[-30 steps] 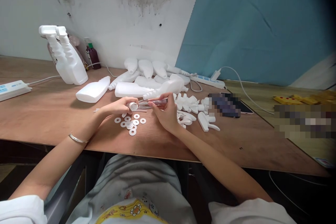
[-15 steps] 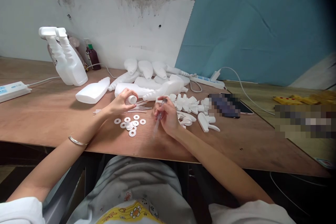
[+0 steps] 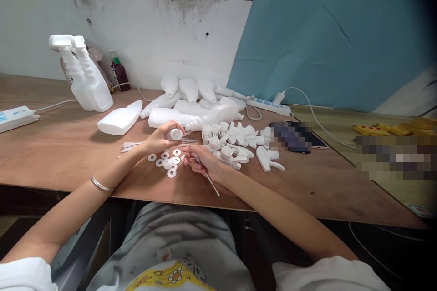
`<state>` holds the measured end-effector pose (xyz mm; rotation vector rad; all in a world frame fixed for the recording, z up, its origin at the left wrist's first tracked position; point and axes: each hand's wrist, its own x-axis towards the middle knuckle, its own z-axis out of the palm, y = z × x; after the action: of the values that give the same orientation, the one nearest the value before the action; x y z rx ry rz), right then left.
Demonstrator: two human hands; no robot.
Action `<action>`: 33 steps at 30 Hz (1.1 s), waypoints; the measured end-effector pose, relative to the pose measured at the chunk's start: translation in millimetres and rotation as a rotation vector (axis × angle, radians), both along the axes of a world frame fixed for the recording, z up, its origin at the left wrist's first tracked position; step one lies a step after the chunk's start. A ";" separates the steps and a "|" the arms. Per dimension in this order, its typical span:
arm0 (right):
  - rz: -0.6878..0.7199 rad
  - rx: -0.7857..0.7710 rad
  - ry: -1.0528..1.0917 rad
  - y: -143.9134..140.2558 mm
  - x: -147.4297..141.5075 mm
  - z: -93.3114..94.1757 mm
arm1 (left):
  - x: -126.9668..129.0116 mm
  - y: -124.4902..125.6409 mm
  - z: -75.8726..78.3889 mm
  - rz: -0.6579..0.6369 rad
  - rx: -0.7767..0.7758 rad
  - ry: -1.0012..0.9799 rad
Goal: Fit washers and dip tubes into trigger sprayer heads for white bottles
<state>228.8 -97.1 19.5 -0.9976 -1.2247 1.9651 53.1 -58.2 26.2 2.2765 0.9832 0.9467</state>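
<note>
My left hand (image 3: 160, 139) is closed around a white spray trigger head (image 3: 175, 134), its round collar end facing me; most of it is hidden by the fingers. My right hand (image 3: 201, 162) grips a small screwdriver (image 3: 212, 183), its thin metal shaft pointing down and to the right, towards me. The right fingertips are at the edge of a loose group of white ring washers (image 3: 171, 173), partly hiding one. Thin clear tubes (image 3: 131, 145) lie behind and beneath the left hand. Several more trigger heads (image 3: 244, 134) are heaped to the right of my right hand.
White plastic bottles (image 3: 194, 111) lie piled at the back. Another bottle (image 3: 121, 118) lies to the left, near two standing spray bottles (image 3: 90, 84). Phones (image 3: 307, 135) and a power strip (image 3: 269, 106) are on the right. The table's front edge runs close before me.
My right hand has moved down and left, from beside the trigger heads to the washers, and the screwdriver has swung to point lower right. The left hand has lowered slightly with the trigger head.
</note>
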 end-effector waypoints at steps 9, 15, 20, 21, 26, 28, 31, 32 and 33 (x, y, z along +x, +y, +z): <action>-0.044 -0.028 0.033 2.7 2.7 -5.4 | -1.6 1.1 -10.8 0.189 0.370 0.321; -0.019 -0.055 0.147 2.8 1.8 -6.1 | 2.6 -5.5 -8.4 0.071 0.596 0.578; -0.019 -0.061 0.152 4.7 1.5 -7.1 | 3.2 -4.7 -8.6 0.084 0.456 0.462; -0.031 -0.051 0.141 5.4 1.6 -7.9 | 3.2 -3.6 -9.3 0.089 0.388 0.387; -0.131 0.022 0.083 7.0 1.0 -10.9 | 3.5 1.8 -9.3 -0.002 -0.083 -0.020; -0.173 0.083 0.096 5.6 1.2 -8.6 | 3.3 2.7 -7.7 -0.001 -0.168 -0.072; -0.295 0.369 0.102 2.9 4.6 -1.7 | 1.8 3.3 -6.2 0.023 -0.244 -0.124; -0.357 0.477 0.098 2.5 6.7 0.9 | 1.0 3.6 -6.2 0.033 -0.263 -0.142; -0.426 0.568 0.096 2.7 9.0 3.5 | 0.3 4.2 -6.4 0.043 -0.275 -0.157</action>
<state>237.8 -94.4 23.0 -0.7743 -1.2849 1.2236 53.4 -54.0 19.8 1.9315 1.0282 0.9298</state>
